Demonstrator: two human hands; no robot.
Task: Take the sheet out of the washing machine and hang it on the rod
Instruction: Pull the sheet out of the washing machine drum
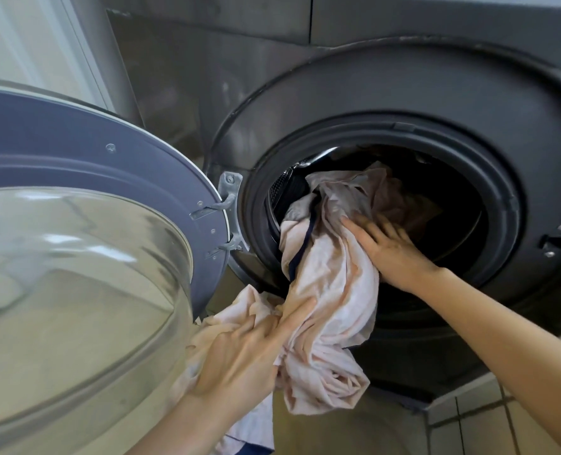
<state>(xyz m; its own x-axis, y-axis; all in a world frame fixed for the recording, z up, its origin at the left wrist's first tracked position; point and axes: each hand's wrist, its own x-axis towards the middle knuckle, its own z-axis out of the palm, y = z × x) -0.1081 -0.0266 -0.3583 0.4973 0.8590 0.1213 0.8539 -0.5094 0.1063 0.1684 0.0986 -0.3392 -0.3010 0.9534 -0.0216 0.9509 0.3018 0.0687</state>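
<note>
Head view, sheet (331,277): I see it pale pink, half out of the washer (403,93) drum, spilling over the rim.
Left hand (239,353): grips the hanging bunch low.
Right hand (390,247): fingers spread flat against the sheet at the opening.
Door (75,257): swung open at left.

I count one dark grey front-loading washing machine (403,93), with one round drum opening (436,198) ringed by one dark rubber seal (502,198). One round door with a blue-grey frame and domed clear glass (75,257) stands swung open at my left, joined by one metal hinge bracket (228,198) with two arms. I see one crumpled pale pink cotton sheet (331,290) with one dark navy edge strip (305,244) showing. Two bare hands are in view: one left hand (249,349) and one right hand (390,247). One door latch slot (553,243) sits on the right.
</note>
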